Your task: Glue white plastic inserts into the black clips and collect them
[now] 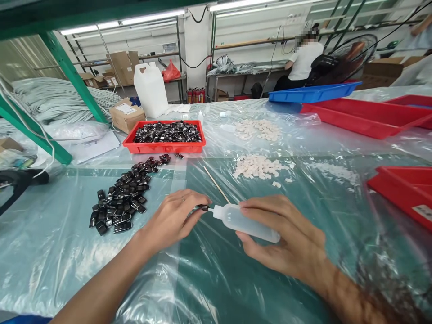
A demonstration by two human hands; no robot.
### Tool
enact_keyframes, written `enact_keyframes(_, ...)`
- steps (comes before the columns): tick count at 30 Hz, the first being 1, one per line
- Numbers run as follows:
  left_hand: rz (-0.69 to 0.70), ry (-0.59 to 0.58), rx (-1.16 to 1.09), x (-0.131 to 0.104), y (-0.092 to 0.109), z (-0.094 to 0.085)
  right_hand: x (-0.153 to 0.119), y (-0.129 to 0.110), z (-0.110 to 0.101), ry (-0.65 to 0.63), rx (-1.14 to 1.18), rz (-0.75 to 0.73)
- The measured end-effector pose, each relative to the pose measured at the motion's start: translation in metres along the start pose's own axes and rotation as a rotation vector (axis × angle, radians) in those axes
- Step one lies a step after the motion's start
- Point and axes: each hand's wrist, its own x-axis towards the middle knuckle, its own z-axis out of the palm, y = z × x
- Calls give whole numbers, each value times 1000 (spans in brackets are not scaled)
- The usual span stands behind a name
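Between the thumb and fingers of my left hand (177, 216) is a small black part (203, 207). My right hand (286, 234) is wrapped round a translucent white squeeze bottle (248, 222), tilted almost flat. Its thin nozzle points left and meets or nearly meets the black part; whether they touch is too small to tell. A thin wooden stick (216, 184) lies just behind the bottle. Left of my left hand is a loose pile of black parts (124, 198) on the plastic-covered table (202, 279).
A red tray (164, 147) of black parts stands behind the pile. Small white pieces (258, 166) lie in heaps beyond my right hand. Red trays (405, 189) and a blue tray (313, 93) are at the right. A white jug (150, 90) stands at the back; a person (302, 60) sits beyond.
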Motion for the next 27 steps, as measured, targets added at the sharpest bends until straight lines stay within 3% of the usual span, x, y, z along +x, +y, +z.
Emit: enact_keyframes(27,45,-88,85,0,5,1,8,-4,-6,-142,-120,-76)
